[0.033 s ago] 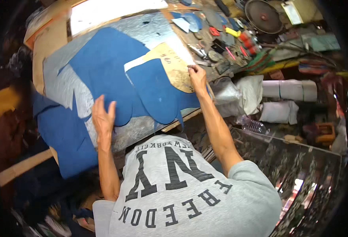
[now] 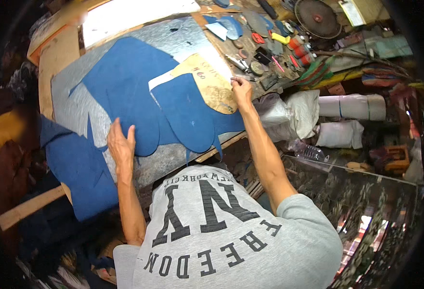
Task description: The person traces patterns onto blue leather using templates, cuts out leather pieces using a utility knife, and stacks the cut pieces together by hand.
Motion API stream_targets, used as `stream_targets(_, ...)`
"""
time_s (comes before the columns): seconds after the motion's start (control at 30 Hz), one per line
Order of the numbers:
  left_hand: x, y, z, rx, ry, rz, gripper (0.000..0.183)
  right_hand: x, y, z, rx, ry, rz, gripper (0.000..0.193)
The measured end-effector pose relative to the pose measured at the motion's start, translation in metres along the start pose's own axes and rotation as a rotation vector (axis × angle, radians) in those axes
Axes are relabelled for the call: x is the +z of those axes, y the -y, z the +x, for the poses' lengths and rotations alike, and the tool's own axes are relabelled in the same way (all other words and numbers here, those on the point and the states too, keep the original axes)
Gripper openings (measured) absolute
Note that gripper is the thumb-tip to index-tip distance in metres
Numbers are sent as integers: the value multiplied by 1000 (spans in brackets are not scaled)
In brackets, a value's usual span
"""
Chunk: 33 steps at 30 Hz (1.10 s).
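Note:
A large sheet of blue material (image 2: 125, 72), leather or fabric, lies on a worn grey board (image 2: 67, 91). Its near edge is cut into rounded lobes. My left hand (image 2: 121, 146) is open, thumb apart from the fingers, at the sheet's left edge. On the right part of the sheet rests a tan card pattern (image 2: 216, 86) with handwriting, and a separate blue cut piece (image 2: 185, 111) with a rounded end partly covers it. My right hand (image 2: 242, 91) is closed with fingertips pinched beside the pattern's right edge. Whatever it pinches is too small to make out.
More blue material (image 2: 79, 168) hangs over the board's left edge. Tools and bits, including red-handled pliers (image 2: 257, 37) and a yellow tool (image 2: 280, 38), crowd the far right. White wrapped rolls (image 2: 351, 107), a round fan (image 2: 318, 18) and a glass-topped case (image 2: 356, 183) stand to the right.
The view has shifted slightly. My right hand has moved a little away from me along the pattern's edge; my left hand is slightly farther left. The sheet and pattern lie as before.

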<state>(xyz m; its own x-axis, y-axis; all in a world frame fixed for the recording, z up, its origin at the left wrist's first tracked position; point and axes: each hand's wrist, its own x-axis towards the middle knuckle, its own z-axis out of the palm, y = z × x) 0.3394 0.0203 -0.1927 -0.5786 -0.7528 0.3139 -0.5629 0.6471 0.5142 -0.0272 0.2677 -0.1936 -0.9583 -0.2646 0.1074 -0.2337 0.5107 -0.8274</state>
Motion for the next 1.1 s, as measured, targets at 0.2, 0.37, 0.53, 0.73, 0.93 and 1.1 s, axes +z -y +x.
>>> stream_targets(0.2,4,-16,44,-109,253,276,60,-36,-71,78,-136,-168,-185,31)
stream_targets(0.37,10,-31,40,-230,269,332,60,-18,32,-4,-237,98,-478,39)
stream_targets(0.53,4,-31,54,-296,227,165,67,2,75,-86,-202,365,-525,40)
stream_targets(0.73,12,13,78,-529,437,-71,78,7,83,-128,-201,352,-529,55)
stream_targets(0.93,25,-7,56,-330,243,-489,66,19,61,-114,-152,314,-434,54)
stream_targets(1.1,-3,-17,49,-286,327,-610,58,12,115,-119,161,450,248,36)
